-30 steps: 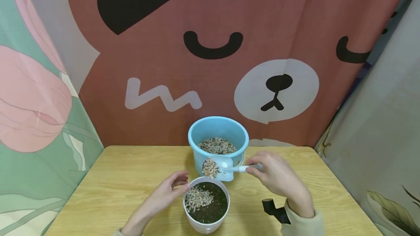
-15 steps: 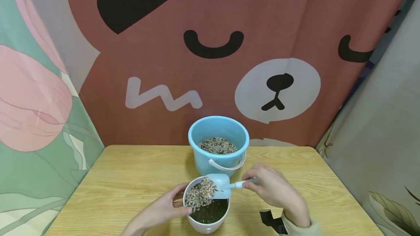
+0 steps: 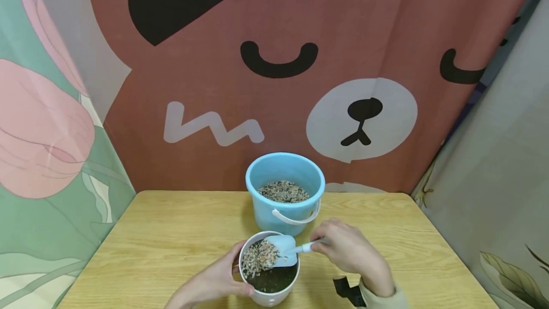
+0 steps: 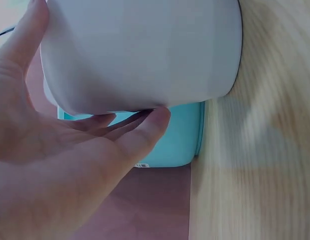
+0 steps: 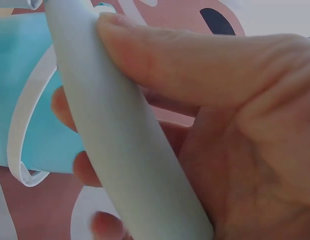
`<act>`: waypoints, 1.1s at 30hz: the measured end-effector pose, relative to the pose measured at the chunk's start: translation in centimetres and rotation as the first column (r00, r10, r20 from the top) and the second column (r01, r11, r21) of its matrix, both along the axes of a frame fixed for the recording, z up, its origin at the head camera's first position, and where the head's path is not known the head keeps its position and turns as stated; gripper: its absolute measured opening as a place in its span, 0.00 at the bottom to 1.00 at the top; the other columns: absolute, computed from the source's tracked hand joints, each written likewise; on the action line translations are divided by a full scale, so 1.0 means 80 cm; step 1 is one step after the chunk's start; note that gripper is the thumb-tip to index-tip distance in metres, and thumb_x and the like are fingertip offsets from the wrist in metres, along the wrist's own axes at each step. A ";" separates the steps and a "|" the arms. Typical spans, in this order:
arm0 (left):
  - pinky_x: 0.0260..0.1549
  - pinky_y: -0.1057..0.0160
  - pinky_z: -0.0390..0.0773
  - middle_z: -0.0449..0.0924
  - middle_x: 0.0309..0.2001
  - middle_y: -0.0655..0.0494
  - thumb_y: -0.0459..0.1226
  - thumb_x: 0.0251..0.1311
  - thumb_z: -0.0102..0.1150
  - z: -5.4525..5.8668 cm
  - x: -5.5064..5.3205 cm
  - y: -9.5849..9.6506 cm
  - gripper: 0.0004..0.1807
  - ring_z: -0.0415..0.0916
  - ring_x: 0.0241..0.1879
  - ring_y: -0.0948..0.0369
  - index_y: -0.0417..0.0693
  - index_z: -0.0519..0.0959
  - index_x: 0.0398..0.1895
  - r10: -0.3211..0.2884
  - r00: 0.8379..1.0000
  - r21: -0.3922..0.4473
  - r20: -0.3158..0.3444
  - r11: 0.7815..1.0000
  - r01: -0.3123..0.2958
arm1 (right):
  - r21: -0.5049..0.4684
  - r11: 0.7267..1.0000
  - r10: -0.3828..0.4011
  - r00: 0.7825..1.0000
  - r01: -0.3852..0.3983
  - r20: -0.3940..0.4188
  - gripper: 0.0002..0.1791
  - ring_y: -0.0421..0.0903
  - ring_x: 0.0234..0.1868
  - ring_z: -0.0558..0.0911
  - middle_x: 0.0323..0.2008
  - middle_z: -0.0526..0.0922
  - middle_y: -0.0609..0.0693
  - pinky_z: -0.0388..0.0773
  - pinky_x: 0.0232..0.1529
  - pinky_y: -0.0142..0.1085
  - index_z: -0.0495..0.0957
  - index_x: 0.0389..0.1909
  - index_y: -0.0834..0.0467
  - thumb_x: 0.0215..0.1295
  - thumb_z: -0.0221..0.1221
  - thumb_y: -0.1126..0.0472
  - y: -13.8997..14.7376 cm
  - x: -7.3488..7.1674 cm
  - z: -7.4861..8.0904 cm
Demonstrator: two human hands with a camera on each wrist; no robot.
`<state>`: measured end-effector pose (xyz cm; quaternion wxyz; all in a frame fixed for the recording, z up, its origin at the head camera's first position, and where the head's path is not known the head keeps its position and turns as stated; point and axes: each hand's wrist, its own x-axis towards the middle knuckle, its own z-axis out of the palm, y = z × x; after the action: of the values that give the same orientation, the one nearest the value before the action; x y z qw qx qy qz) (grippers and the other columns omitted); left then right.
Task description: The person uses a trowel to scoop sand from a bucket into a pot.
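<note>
A white flower pot (image 3: pixel 270 298) holds dark soil (image 3: pixel 274 280) with pale gravel (image 3: pixel 256 259) over its left part. My left hand (image 3: pixel 214 275) grips the pot from the left, thumb in front and fingers around the side; the left wrist view shows fingertips (image 4: pixel 157 120) against the pot wall (image 4: pixel 144 50). With my right hand (image 3: pixel 349 247) I hold a light blue shovel (image 3: pixel 283 251) by its handle (image 5: pixel 114 125). Its blade lies tilted over the pot opening, with gravel at its left edge.
Behind the pot stands a light blue bucket (image 3: pixel 257 209) partly filled with gravel, its white handle (image 3: pixel 296 219) hanging in front. Both rest on a wooden table (image 3: pixel 171 232). A printed bear curtain (image 3: pixel 206 85) hangs behind the table.
The loaded shovel has come down from in front of the bucket to the pot, and gravel has slid off it. My left hand has moved onto the pot and now grips it.
</note>
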<state>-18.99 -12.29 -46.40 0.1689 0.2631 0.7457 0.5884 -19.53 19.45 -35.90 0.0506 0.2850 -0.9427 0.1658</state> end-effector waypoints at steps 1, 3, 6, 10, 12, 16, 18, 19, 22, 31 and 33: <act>0.61 0.66 0.61 0.64 0.67 0.53 0.38 0.46 0.76 0.000 0.000 0.000 0.53 0.61 0.65 0.52 0.47 0.54 0.74 0.004 1.000 0.001 0.004 1.000 -0.004 | 0.004 1.000 -0.004 1.000 0.004 0.003 0.02 0.37 0.35 0.74 0.30 0.75 0.31 0.72 0.32 0.35 0.83 0.30 0.44 0.60 0.67 0.53 -0.001 0.000 -0.001; 0.61 0.66 0.61 0.65 0.66 0.53 0.39 0.47 0.76 0.000 0.001 0.001 0.52 0.61 0.65 0.52 0.47 0.55 0.74 0.009 1.000 0.003 0.012 1.000 -0.009 | 0.012 1.000 -0.006 1.000 0.006 0.003 0.02 0.37 0.36 0.75 0.30 0.75 0.31 0.73 0.32 0.36 0.83 0.30 0.44 0.60 0.67 0.53 -0.003 0.000 -0.002; 0.60 0.68 0.62 0.65 0.65 0.54 0.40 0.47 0.76 0.000 0.001 0.001 0.51 0.62 0.65 0.52 0.48 0.56 0.73 0.017 1.000 -0.002 0.007 1.000 -0.017 | 0.013 1.000 0.008 1.000 -0.008 -0.007 0.02 0.39 0.36 0.76 0.30 0.76 0.31 0.73 0.32 0.36 0.83 0.30 0.45 0.60 0.67 0.54 -0.006 -0.001 -0.004; 0.60 0.68 0.63 0.65 0.65 0.54 0.41 0.47 0.76 -0.002 0.004 0.000 0.51 0.63 0.64 0.54 0.47 0.56 0.73 0.025 1.000 -0.008 -0.013 1.000 -0.025 | 0.025 0.999 0.041 0.999 -0.040 -0.025 0.02 0.38 0.35 0.75 0.29 0.77 0.32 0.73 0.32 0.36 0.84 0.30 0.45 0.59 0.67 0.55 -0.012 -0.003 -0.007; 0.60 0.68 0.63 0.65 0.66 0.54 0.41 0.47 0.76 -0.003 0.005 -0.001 0.52 0.64 0.63 0.55 0.47 0.55 0.74 0.026 1.000 -0.010 -0.014 1.000 -0.026 | 0.035 0.998 0.061 0.997 -0.060 -0.037 0.02 0.37 0.34 0.75 0.29 0.77 0.32 0.73 0.32 0.36 0.84 0.31 0.45 0.59 0.68 0.55 -0.016 -0.003 -0.008; 0.59 0.69 0.64 0.65 0.66 0.55 0.42 0.47 0.76 -0.006 0.007 -0.002 0.53 0.65 0.63 0.57 0.48 0.54 0.74 0.034 0.999 -0.022 -0.011 0.999 -0.034 | 0.038 0.995 0.095 0.995 -0.094 -0.031 0.02 0.37 0.35 0.75 0.31 0.78 0.32 0.74 0.32 0.36 0.84 0.32 0.44 0.59 0.67 0.55 -0.022 -0.003 -0.011; 0.60 0.69 0.64 0.65 0.66 0.55 0.42 0.47 0.76 -0.007 0.006 -0.002 0.53 0.65 0.63 0.57 0.48 0.54 0.74 0.032 0.999 -0.020 -0.012 0.999 -0.032 | 0.032 0.994 0.101 0.995 -0.101 -0.009 0.02 0.36 0.35 0.75 0.31 0.78 0.32 0.74 0.32 0.37 0.83 0.32 0.45 0.60 0.67 0.54 -0.023 -0.003 -0.011; 0.60 0.68 0.64 0.66 0.66 0.55 0.42 0.47 0.76 -0.007 0.006 -0.002 0.53 0.65 0.63 0.57 0.47 0.54 0.74 0.032 0.999 -0.020 -0.016 0.999 -0.032 | 0.033 0.994 0.102 0.995 -0.102 -0.001 0.02 0.35 0.35 0.75 0.31 0.78 0.32 0.74 0.32 0.37 0.83 0.32 0.45 0.60 0.67 0.54 -0.024 -0.002 -0.011; 0.60 0.68 0.64 0.66 0.65 0.53 0.41 0.48 0.76 -0.006 0.004 -0.002 0.52 0.65 0.63 0.57 0.44 0.55 0.73 0.024 0.999 -0.003 -0.021 1.000 -0.024 | 0.033 0.994 0.098 0.994 -0.100 0.040 0.02 0.35 0.33 0.75 0.31 0.78 0.31 0.72 0.30 0.36 0.83 0.32 0.45 0.60 0.66 0.53 -0.026 -0.002 -0.010; 0.61 0.69 0.62 0.66 0.65 0.53 0.38 0.49 0.75 -0.004 0.002 0.000 0.50 0.64 0.64 0.57 0.43 0.55 0.73 0.006 1.000 0.025 -0.010 1.000 -0.006 | 0.037 0.996 0.081 0.995 -0.083 0.053 0.03 0.31 0.27 0.71 0.27 0.76 0.29 0.68 0.24 0.33 0.82 0.29 0.43 0.60 0.67 0.54 -0.033 0.003 -0.003; 0.60 0.69 0.63 0.66 0.65 0.53 0.38 0.49 0.75 -0.003 0.002 0.000 0.50 0.64 0.64 0.57 0.43 0.55 0.73 0.009 1.000 0.024 -0.007 1.000 -0.009 | 0.040 0.996 0.083 0.996 -0.085 0.044 0.04 0.31 0.26 0.71 0.26 0.75 0.29 0.67 0.24 0.33 0.82 0.28 0.42 0.59 0.67 0.55 -0.034 0.005 -0.001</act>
<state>-18.87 -12.32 -46.65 0.1603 0.2639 0.7404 0.5970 -19.15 16.73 -35.97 0.0175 0.3216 -0.9341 0.1540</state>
